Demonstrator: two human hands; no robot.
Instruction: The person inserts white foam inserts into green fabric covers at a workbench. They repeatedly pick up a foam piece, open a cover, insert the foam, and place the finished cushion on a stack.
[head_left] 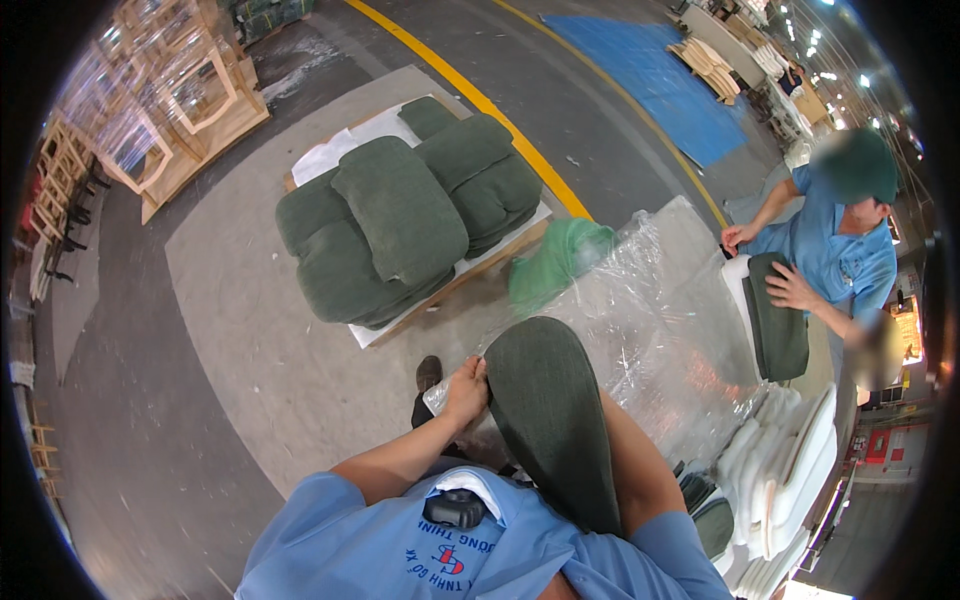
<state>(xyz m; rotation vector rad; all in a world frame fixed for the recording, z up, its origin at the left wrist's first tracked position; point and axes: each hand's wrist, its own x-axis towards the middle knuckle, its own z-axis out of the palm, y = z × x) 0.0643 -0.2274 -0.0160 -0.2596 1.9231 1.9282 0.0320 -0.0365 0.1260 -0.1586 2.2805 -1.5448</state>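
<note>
Floor [145, 350]: cushion pile [400, 215] eleven o'clock, plastic sheeting [655, 305] one. Left hand [466, 392] grips green cushion [550, 415]; right hand hidden behind, grip unclear.

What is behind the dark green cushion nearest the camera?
The right forearm passes behind the cushion, the right hand hidden. Clear plastic sheeting shows beyond; anything else directly behind is covered.

Light is even; small ceiling lamps [864, 80] glare far beyond the left fingers [478, 371], rightward; highlights streak the nearby plastic sheet [650, 312]; edges bend into black.
</note>
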